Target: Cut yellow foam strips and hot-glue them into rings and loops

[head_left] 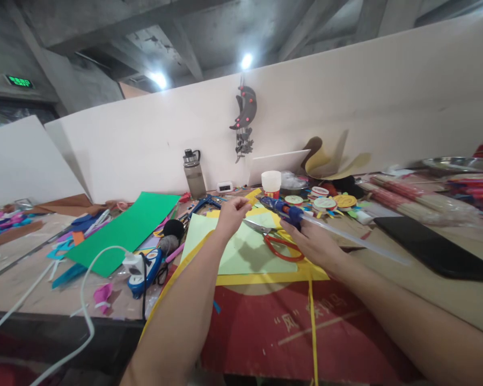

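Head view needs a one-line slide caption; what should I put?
Right grip holding a blue glue gun with a clear glue stick, near orange-handled scissors and a pale green sheet.

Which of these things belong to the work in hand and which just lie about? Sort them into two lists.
Probably in use:
glue gun, held in the right hand
pale green sheet
scissors

Apparently just lying about:
bottle
bright green sheet
black pompom
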Action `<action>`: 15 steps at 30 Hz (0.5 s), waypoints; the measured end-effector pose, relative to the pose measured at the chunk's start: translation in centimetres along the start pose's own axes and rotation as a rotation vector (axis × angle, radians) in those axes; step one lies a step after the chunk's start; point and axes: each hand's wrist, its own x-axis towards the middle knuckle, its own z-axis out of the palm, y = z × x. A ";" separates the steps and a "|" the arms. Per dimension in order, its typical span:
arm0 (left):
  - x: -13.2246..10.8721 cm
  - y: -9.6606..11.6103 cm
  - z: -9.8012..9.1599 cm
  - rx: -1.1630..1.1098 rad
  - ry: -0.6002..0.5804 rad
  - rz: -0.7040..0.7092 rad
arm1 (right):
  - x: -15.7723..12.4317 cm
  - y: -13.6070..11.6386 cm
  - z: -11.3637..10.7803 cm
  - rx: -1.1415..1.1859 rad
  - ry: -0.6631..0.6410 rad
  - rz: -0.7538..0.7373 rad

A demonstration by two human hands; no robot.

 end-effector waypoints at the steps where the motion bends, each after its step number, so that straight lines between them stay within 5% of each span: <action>1: 0.0 0.0 0.0 0.002 -0.003 -0.004 | 0.0 0.0 0.0 0.002 0.001 -0.003; 15: 0.1 -0.1 0.0 -0.018 -0.007 0.018 | -0.2 -0.2 -0.1 -0.024 -0.014 0.004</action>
